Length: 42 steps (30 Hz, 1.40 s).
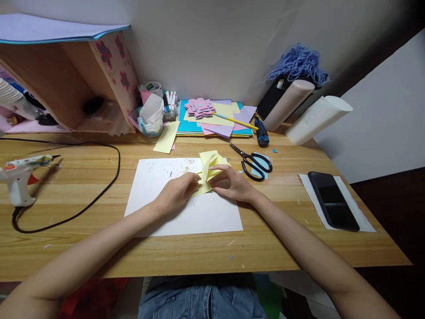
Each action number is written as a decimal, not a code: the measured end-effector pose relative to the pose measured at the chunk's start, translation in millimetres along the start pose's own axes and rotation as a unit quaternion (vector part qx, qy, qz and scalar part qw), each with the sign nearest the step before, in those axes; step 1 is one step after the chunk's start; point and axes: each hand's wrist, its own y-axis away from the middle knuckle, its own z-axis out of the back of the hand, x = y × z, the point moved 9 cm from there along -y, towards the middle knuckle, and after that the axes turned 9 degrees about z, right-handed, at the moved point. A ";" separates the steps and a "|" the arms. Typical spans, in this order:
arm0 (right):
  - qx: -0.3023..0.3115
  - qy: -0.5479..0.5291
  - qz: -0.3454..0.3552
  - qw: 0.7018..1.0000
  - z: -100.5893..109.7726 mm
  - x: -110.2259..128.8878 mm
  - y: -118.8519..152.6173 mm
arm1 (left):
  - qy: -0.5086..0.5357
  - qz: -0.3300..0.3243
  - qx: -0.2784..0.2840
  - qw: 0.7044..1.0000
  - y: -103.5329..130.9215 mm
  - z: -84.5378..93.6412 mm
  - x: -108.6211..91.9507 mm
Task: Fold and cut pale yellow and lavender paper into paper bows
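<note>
Between my hands is a folded piece of yellow paper, with several flaps standing up from its middle. My left hand pinches its left side, thumb and fingers close together. On the other side my right hand grips the right part, one finger reaching across a raised flap. Beneath the folded paper lies a white sheet with small coloured marks near its far edge. Black-handled scissors rest to the right of my right hand, over a small piece of light blue paper.
A white hot glue gun stands at the left, its black cord looping over the table. Behind are a pink paper flower, coloured paper, markers and an open box. A phone lies at the right.
</note>
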 end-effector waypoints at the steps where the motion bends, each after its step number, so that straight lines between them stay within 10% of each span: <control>1: 0.004 0.004 0.006 1.000 -2.4 0.7 -0.1 | 0.016 0.000 0.011 1.000 -0.4 0.4 3.1; 14: -0.037 0.089 0.045 0.994 -13.6 13.8 -5.4 | 0.178 0.019 0.156 0.971 0.1 2.7 20.3; 26: -0.045 0.216 0.156 0.963 -21.2 17.6 0.7 | 0.147 0.006 0.161 0.976 2.6 6.9 15.5; 42: -0.045 0.267 -0.031 0.962 -30.6 10.6 -9.4 | 0.219 0.059 0.096 0.969 1.7 10.1 24.1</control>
